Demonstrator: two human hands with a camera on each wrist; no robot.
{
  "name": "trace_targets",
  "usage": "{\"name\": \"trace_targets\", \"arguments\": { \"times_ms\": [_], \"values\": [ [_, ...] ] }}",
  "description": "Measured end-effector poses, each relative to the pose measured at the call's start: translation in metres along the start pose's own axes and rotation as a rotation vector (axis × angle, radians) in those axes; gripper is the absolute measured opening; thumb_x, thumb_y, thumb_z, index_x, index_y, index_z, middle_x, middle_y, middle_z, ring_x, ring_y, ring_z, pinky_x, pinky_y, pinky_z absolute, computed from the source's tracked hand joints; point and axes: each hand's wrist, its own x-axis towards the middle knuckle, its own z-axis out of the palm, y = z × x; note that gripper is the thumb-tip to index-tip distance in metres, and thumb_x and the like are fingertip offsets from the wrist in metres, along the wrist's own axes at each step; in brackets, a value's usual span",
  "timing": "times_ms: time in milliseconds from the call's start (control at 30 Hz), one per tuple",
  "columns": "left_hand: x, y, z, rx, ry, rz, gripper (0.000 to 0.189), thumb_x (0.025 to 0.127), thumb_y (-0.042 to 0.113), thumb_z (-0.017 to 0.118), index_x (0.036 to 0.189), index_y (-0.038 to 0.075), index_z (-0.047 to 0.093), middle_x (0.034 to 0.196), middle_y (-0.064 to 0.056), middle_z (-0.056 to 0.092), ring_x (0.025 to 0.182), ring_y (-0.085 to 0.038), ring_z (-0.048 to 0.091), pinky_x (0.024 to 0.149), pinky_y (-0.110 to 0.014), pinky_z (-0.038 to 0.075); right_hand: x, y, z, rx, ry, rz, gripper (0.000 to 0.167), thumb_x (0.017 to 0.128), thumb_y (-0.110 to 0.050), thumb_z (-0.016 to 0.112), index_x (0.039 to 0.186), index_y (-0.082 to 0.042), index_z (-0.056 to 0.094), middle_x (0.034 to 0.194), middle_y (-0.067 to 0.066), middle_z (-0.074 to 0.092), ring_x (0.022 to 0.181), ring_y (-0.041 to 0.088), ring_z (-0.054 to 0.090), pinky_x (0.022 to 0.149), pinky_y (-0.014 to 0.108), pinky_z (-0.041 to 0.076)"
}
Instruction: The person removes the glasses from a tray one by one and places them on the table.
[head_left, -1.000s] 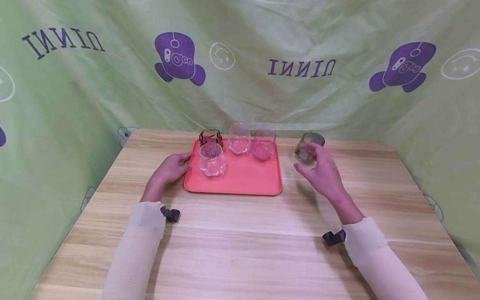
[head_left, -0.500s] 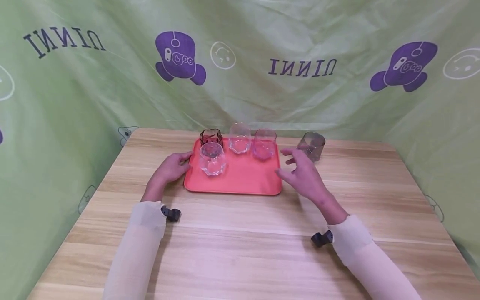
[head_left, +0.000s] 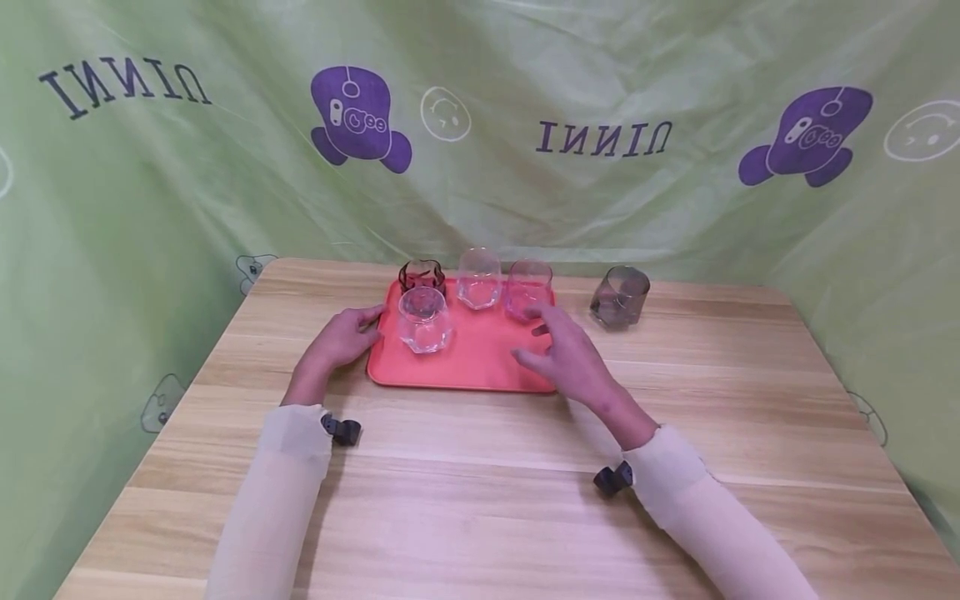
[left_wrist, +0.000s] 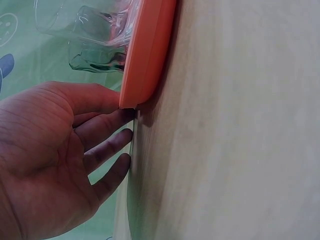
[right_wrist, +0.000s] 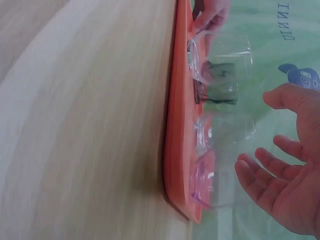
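Where we touch the tray (head_left: 465,360): left grip (head_left: 341,339), fingers extended
Pink glass (head_left: 528,287): our spread, empty right grip (head_left: 568,354) nearby

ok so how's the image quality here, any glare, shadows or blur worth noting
Head: pale sheen on the table, soft shadow beside the left sleeve; left wrist: the wood grain looks soft, the left hand fairly dim; right wrist: hazy, and the upper outline of the pink-tinted glass nearly fades into the green cloth.
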Motion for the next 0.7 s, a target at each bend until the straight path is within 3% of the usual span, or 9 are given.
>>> {"name": "trace_targets", "arguments": {
  "times_ms": [133, 300, 567, 700],
  "values": [
    [0.000, 0.000, 0.000, -0.003, 0.001, 0.000, 0.053, 0.107, 0.015, 0.054, 0.157, 0.005, 0.041, 0.158, -0.021, 0.041, 0.123, -0.038, 0.051, 0.102, -0.048, 0.044, 0.003, -0.003, 0.008, 0.015, -0.011, -0.015, 0.057, 0.088, -0.017, 0.082, 0.137, -0.008, 0.055, 0.130, 0.008, 0.060, 0.111, 0.037, 0.064, 0.087, 0.052, 0.057],
    [-0.001, 0.000, -0.001, 0.005, 0.001, 0.003, 0.053, 0.106, 0.014, 0.055, 0.156, 0.004, 0.042, 0.158, -0.022, 0.040, 0.132, -0.037, 0.047, 0.108, -0.051, 0.042, 0.006, -0.005, 0.020, 0.026, -0.025, -0.005, 0.059, 0.089, -0.020, 0.082, 0.138, -0.003, 0.054, 0.133, 0.015, 0.059, 0.111, 0.033, 0.064, 0.092, 0.053, 0.055],
    [0.001, -0.002, 0.000, 0.006, 0.001, 0.013, 0.053, 0.105, 0.013, 0.056, 0.156, 0.003, 0.043, 0.157, -0.022, 0.041, 0.118, -0.036, 0.050, 0.099, -0.047, 0.043, 0.016, -0.008, 0.041, -0.014, -0.046, 0.034, 0.063, 0.088, -0.031, 0.083, 0.139, -0.009, 0.054, 0.136, 0.014, 0.059, 0.112, 0.028, 0.062, 0.091, 0.043, 0.056],
    [0.001, -0.002, 0.000, 0.004, 0.001, 0.019, 0.053, 0.105, 0.012, 0.055, 0.155, 0.003, 0.043, 0.157, -0.022, 0.041, 0.128, -0.036, 0.048, 0.107, -0.049, 0.042, 0.021, -0.011, 0.049, -0.029, -0.054, 0.056, 0.066, 0.088, -0.033, 0.083, 0.142, -0.010, 0.052, 0.137, 0.013, 0.058, 0.113, 0.028, 0.061, 0.090, 0.042, 0.055]
  ]
}}
